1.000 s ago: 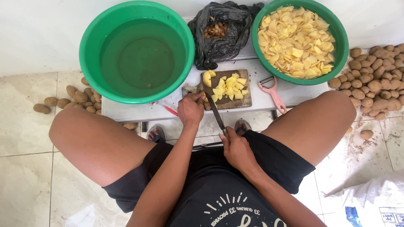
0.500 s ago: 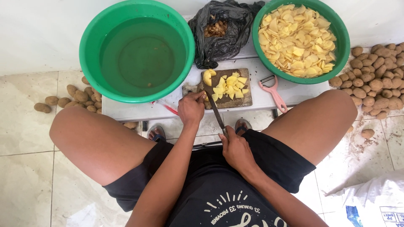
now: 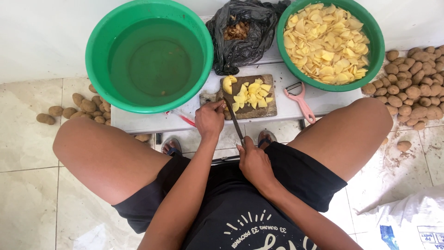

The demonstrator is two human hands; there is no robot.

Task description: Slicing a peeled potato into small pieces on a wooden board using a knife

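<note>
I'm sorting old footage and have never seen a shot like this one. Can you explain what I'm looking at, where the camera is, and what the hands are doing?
There is no machine here. The camera sits on a person's head and looks down, so you see their own knees, arms and two bare hands. The right hand holds the handle of a knife, whose blade reaches onto a wooden cutting board. The left hand rests at the board's near edge. On the board lie cut potato pieces. All this sits on a low white table, with a pink peeler, a green basin of water, a green basin of potato slices and a black bag of peelings. Unpeeled potatoes lie heaped on the floor.
</note>
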